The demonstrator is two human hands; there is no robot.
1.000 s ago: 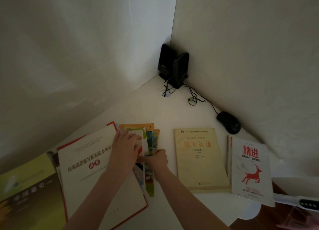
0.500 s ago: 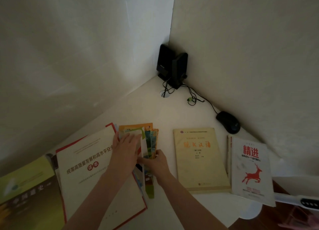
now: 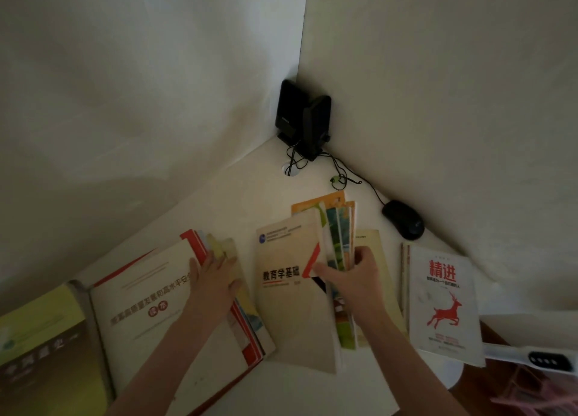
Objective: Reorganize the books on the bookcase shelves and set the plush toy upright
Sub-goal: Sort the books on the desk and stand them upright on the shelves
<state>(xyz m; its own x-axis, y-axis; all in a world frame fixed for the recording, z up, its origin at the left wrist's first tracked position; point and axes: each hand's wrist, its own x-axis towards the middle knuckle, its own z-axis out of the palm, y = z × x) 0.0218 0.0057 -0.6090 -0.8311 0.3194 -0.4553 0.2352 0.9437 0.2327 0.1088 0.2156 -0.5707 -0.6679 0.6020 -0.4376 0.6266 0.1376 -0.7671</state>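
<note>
Sorting advances: the right hand [image 3: 353, 279] grips a book bundle [image 3: 291, 293] now pulled off the red-edged pile [image 3: 147, 309], which the flat left hand [image 3: 215, 279] pins.

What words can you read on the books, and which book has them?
"精进": white book with the red deer.
"教育学基础", last character half hidden: cream book gripped by the right hand.
"高水平安", rest blurred: red-edged book under the left hand.
Too blurred to read: green book, speaker label.

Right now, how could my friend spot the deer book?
Start at the wall corner where the black speakers stand, then look right to the black mouse. Just nearer lies the white book; it alone shows a red leaping deer.
</note>
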